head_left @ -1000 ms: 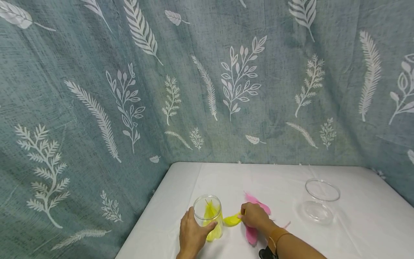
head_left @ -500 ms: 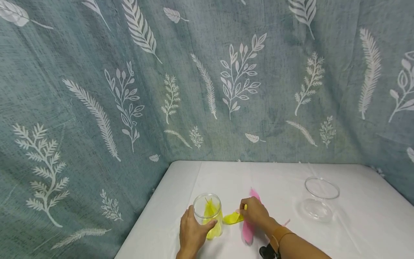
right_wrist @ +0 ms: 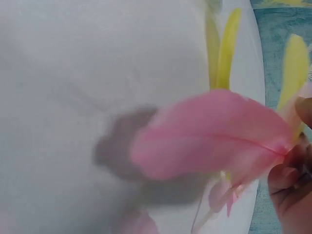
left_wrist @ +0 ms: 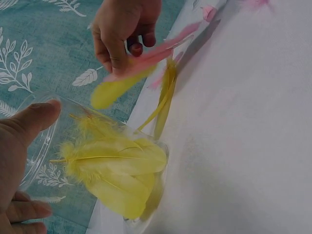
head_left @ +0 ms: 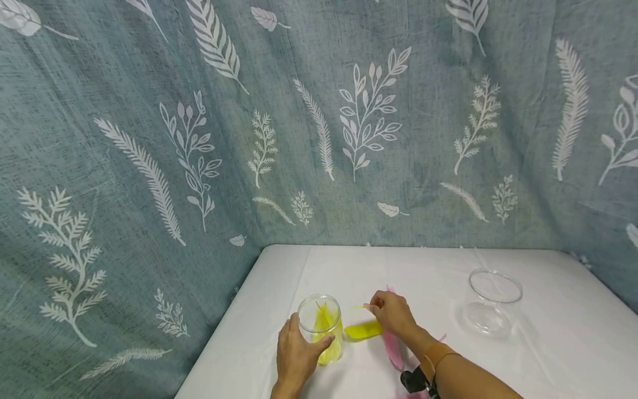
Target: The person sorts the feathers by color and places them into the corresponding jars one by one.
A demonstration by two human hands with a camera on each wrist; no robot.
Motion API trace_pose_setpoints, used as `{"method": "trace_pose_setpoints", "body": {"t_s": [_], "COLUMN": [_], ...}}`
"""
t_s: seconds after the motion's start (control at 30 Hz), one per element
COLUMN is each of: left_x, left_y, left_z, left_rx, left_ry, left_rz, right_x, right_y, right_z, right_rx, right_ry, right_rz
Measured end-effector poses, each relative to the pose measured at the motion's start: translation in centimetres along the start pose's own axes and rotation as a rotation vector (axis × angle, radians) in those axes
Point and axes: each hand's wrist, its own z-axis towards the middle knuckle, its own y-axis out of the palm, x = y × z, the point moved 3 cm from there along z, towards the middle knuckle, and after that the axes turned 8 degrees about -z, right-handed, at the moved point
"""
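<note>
My left hand (head_left: 299, 352) grips a clear jar (head_left: 341, 335) around its side, with the thumb close to the rim. Several yellow feathers (left_wrist: 117, 161) stand inside the jar. To the right of it, my right hand (head_left: 391, 315) is raised over the table and pinches a pink feather (right_wrist: 209, 131) together with a yellow feather (left_wrist: 105, 95). The broad pink vane points away from the fingers in the right wrist view. Beside the jar lies more yellow feather (head_left: 363, 331) on the white cloth, partly overlapped by the pink one in the head view.
A second clear jar (head_left: 488, 320) stands at the right on the white table (head_left: 399, 263). More pink feather (head_left: 413, 395) shows beneath the right wrist, near the bottom edge. A green leaf-patterned curtain (head_left: 319, 138) hangs behind and to the left.
My right hand has moved up and away from the table's front, and a thin yellow tip now shows at its fingers. The left hand and jar keep their place.
</note>
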Motion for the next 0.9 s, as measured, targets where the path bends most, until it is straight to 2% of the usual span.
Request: {"method": "trace_pose_setpoints", "body": {"t_s": [0.13, 0.37, 0.67, 0.9], "left_x": [0.0, 0.0, 0.2, 0.0], "left_y": [0.0, 0.0, 0.0, 0.1], "left_z": [-0.1, -0.1, 0.0, -0.1], "left_rx": [0.002, -0.003, 0.004, 0.007], "left_ry": [0.004, -0.008, -0.008, -0.004], "left_rz": [-0.001, 0.002, 0.003, -0.002], "right_x": [0.0, 0.3, 1.2, 2.3], "right_y": [-0.5, -1.3, -1.7, -1.3], "right_z": [0.1, 0.1, -0.1, -0.5], "right_rx": [0.058, 0.105, 0.069, 0.054], "right_ry": [0.023, 0.153, 0.236, 0.349], "right_rz": [0.041, 0.124, 0.248, 0.333]}}
